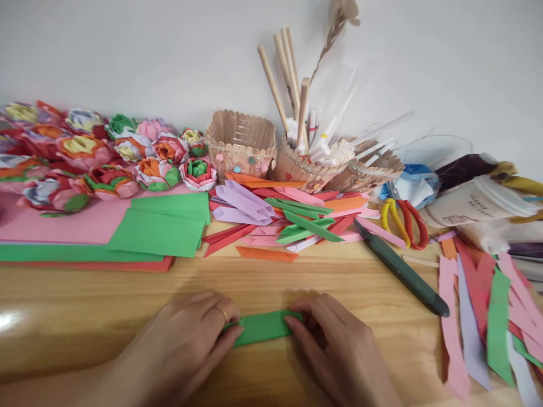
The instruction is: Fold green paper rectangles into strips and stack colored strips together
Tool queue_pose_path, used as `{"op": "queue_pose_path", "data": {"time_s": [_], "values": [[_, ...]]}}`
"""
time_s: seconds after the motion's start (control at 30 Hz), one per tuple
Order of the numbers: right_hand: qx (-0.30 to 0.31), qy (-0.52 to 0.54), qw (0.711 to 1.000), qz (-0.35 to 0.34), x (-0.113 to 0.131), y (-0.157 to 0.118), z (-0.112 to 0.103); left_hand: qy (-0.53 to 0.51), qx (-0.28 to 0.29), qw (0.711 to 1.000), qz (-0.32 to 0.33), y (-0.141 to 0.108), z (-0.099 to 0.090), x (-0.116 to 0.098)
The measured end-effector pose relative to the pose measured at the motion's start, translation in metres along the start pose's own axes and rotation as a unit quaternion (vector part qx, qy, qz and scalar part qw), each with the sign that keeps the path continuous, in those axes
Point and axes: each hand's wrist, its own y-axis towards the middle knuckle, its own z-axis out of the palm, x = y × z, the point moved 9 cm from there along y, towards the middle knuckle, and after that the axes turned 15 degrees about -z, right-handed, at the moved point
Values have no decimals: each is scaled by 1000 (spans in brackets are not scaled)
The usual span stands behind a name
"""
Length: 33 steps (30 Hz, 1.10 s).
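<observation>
A folded strip of green paper lies just above the wooden table, held at both ends. My left hand pinches its left end between thumb and fingers, with a ring on one finger. At the other end, my right hand grips the strip the same way; some of its fingertips are hidden. Beyond the hands is a heap of folded paper pieces in purple, green, red, orange and pink. Green paper rectangles lie on stacked coloured sheets to the left.
Folded paper flowers crowd the back left. Decorated wooden-stick baskets stand by the wall, one with sticks and tools. A dark green cutter, scissors, a lidded cup and paper offcuts lie right.
</observation>
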Motion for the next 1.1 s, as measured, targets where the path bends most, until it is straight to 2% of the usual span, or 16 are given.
{"op": "queue_pose_path", "data": {"time_s": [0.13, 0.27, 0.37, 0.47, 0.5, 0.53, 0.73, 0.8, 0.87, 0.93, 1.1], "values": [[-23, -15, 1000, -4, 3, 5, -5, 7, -5, 1000, -2, -1, 1, 0], [-25, -24, 999, 0, 4, 6, -7, 59, -10, 998, 9, -3, 2, -2], [-26, -35, 999, 5, 4, 4, -7, 116, -51, 992, 24, -4, -3, -4], [-32, -42, 999, 6, 6, 2, -5, 133, -96, 976, 145, -14, -5, -24], [-36, -47, 998, 6, 7, 2, -5, 126, -99, 968, 195, -20, -3, -31], [-39, -53, 998, 3, 8, 2, -6, 120, -96, 964, 219, -24, -1, -35], [-60, -150, 986, -44, 27, -6, -14, 150, -57, 961, 226, -30, 15, -33], [-59, -187, 976, -99, 43, -11, -13, 153, -51, 959, 232, -30, 17, -31], [-31, -194, 965, -175, 60, -17, -2, 150, -39, 961, 228, -27, 18, -28], [7, -188, 957, -221, 70, -23, 11, 157, -38, 959, 233, -26, 20, -28], [44, -166, 967, -186, 63, -29, 18, 196, -67, 948, 242, -34, 19, -33]]}}
